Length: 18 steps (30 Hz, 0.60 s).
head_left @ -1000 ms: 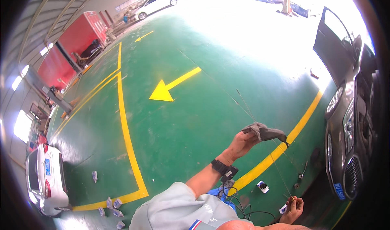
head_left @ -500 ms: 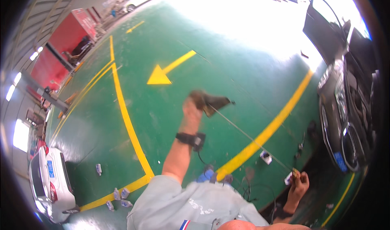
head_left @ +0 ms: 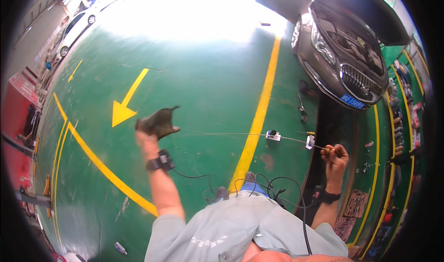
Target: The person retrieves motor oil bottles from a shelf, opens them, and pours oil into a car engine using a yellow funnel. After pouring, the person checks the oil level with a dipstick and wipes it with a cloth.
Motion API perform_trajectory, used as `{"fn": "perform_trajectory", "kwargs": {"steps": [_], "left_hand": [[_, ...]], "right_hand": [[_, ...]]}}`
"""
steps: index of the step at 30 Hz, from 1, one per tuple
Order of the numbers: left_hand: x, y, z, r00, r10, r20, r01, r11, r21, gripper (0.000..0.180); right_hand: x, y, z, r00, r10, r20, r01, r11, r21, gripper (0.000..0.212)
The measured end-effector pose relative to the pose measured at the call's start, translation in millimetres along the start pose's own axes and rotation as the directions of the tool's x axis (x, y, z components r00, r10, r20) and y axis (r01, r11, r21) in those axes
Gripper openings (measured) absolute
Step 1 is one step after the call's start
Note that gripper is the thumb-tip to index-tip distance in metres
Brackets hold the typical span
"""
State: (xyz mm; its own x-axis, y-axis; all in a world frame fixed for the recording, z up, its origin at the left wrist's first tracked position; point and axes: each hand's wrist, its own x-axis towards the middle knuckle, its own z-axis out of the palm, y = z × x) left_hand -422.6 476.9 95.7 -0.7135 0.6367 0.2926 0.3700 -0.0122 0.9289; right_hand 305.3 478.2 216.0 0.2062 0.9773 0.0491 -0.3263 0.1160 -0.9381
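Observation:
My left hand (head_left: 147, 140) is stretched out to the left, closed around a dark, crumpled rag (head_left: 159, 123) whose free corners stick out to the right. Off to the right, the fingers of my right hand (head_left: 336, 158) pinch the small yellow end of a long, thin dipstick (head_left: 240, 134). The dipstick runs nearly level above the floor from the right hand toward the rag. Its far end looks faint, and I cannot tell whether it touches the cloth. Both wrists wear black bands, with a cable hanging from the left one.
A dark car (head_left: 342, 58) with its hood raised stands at the far right, beside a dark floor pit (head_left: 319, 123). White boxes (head_left: 273, 136) and a yellow-handled tool (head_left: 309, 133) lie near the pit. Black cables (head_left: 277, 188) loop by my feet. A bottle (head_left: 120, 248) lies at lower left.
My view has turned right, bringing the dark car's front into sight. The left hand with the rag has moved away from the right hand, along the dipstick toward its far end.

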Motion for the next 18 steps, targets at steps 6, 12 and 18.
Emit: {"fn": "perform_trajectory", "kwargs": {"steps": [6,12,18], "left_hand": [[-34,46,-29,0.943,-0.088,0.322,0.329,0.410,-0.851,0.053],[-88,54,9,0.781,0.039,0.624,0.623,0.031,-0.782,0.036],[-146,109,66,0.741,-0.052,0.670,0.669,0.140,-0.729,0.046]], "right_hand": [[-78,-24,-54,0.984,-0.015,-0.179,0.016,1.000,0.006,0.015],[-121,-14,-49,0.983,-0.020,-0.184,0.023,1.000,0.009,0.018],[-165,-16,-40,0.986,0.020,-0.163,-0.013,0.999,0.041,0.017]]}}
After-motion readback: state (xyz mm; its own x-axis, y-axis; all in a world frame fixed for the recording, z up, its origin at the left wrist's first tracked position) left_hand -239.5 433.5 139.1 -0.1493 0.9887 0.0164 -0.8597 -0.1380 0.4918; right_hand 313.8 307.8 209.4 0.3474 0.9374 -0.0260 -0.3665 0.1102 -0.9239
